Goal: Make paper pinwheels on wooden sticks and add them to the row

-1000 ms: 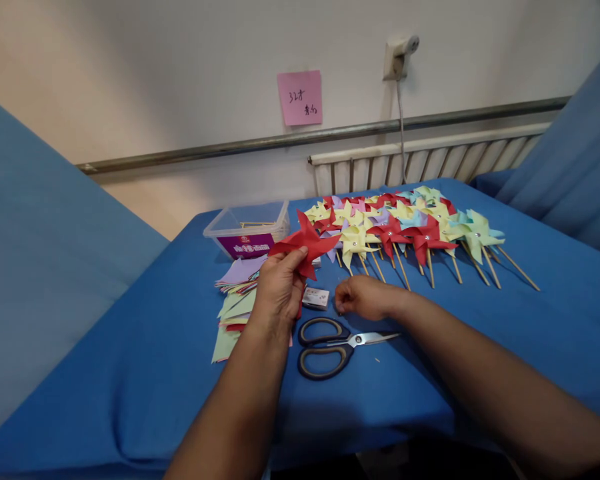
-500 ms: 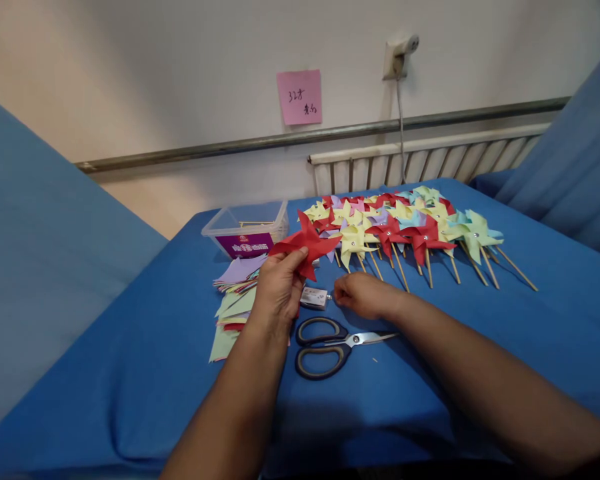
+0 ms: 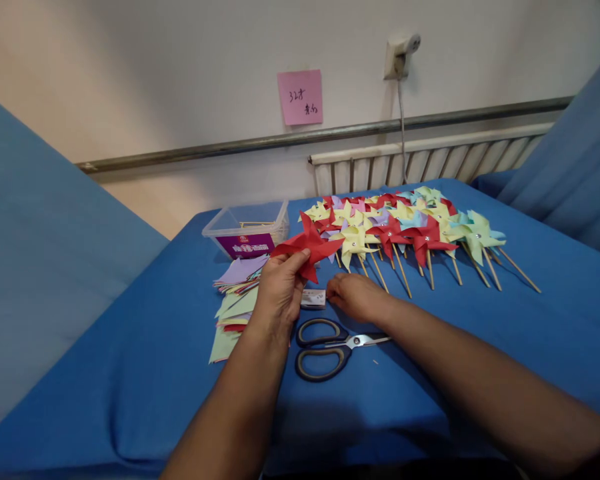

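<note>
My left hand (image 3: 283, 280) is closed on a red paper pinwheel (image 3: 311, 248), thumb on its front near the middle. No stick shows on this one. My right hand (image 3: 353, 295) rests low over the cloth with its fingers curled together at the right end of a small white box (image 3: 313, 298); what the fingertips hold, if anything, is hidden. Just below both hands lies a pair of scissors (image 3: 337, 347) with dark handles, blades pointing right. Partly behind my left wrist are stacks of coloured paper (image 3: 237, 300).
A clear plastic box (image 3: 246, 230) with a purple label holds thin sticks at the back left. Several finished pinwheels (image 3: 427, 239) on sticks lie in rows at the back right. Blue cloth (image 3: 145, 373) covers the table; a wall rail (image 3: 240, 147) and radiator (image 3: 430, 157) stand behind.
My right hand has moved slightly left, up to the small box's end, covering the tiny metal bit seen there before. My left hand keeps the red pinwheel almost still.
</note>
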### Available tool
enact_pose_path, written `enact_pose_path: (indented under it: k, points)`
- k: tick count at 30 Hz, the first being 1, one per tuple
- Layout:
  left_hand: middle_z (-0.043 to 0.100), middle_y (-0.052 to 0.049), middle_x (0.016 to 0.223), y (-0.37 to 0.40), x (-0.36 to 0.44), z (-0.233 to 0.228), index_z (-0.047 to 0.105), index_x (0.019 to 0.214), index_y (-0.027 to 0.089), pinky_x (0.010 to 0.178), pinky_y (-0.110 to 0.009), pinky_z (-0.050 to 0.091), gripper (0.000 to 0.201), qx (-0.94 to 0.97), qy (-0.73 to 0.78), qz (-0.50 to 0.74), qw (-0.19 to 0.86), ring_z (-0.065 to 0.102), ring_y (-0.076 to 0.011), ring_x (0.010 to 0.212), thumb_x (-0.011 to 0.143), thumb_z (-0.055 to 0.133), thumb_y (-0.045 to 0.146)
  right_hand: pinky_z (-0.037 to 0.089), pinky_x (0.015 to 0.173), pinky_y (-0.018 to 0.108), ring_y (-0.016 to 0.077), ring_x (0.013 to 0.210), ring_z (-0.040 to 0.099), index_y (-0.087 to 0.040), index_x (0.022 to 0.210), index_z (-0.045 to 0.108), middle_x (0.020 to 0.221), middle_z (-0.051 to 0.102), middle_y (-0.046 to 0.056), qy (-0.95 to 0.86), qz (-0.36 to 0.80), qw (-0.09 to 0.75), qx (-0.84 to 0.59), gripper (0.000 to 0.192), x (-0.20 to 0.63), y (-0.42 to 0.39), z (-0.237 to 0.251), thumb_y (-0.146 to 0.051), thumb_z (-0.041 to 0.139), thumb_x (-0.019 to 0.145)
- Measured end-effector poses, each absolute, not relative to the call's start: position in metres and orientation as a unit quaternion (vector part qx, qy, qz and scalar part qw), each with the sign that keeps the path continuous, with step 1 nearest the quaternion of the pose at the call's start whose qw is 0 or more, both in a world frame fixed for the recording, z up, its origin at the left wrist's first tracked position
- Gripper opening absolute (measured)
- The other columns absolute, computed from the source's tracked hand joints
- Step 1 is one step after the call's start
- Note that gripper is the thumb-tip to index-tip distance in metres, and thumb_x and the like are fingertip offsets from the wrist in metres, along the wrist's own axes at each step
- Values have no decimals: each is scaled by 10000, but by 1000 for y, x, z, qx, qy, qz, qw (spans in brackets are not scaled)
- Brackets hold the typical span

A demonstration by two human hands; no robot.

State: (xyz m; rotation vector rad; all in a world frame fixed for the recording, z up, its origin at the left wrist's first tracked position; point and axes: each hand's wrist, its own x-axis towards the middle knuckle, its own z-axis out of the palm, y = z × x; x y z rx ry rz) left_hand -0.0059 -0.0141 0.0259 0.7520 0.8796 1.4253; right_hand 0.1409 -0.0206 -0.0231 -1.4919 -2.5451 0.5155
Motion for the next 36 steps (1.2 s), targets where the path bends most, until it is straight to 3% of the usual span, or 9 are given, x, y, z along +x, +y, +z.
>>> enact_pose_path:
  k: [11,18,26,36]
  points:
    - [729,-55,724,-14,-5,24,699,778,92,670,-251,527,273,330,381,615,606,668,-139,622,554,837,164,390,737,272,201,902,625,-214,1040,684,1047,678,75,-840,176,110,-501,222,142,-19,-26,-261,552,868]
    - [737,-51,734,-14,-4,24,708,772,101,684,-234,540,256,325,372,614,615,674,-130,640,554,838,138,378,698,278,203,853,624,-189,979,698,1028,687,104,-840,166,85,-509,271,138,-21,-22,-260,440,937]
    - [747,-64,771,-15,-4,24,711,808,106,714,-255,557,279,327,372,612,617,692,-147,670,563,838,145,307,586,238,135,702,572,-211,845,672,791,690,5,-836,267,94,-469,136,146,-23,-28,-239,540,865]
    - [745,-76,768,-16,-3,23,709,804,92,696,-267,556,285,332,374,603,622,691,-157,660,561,840,164,320,613,260,171,776,604,-195,879,681,889,716,55,-829,219,85,-508,148,146,-22,-21,-234,539,859]
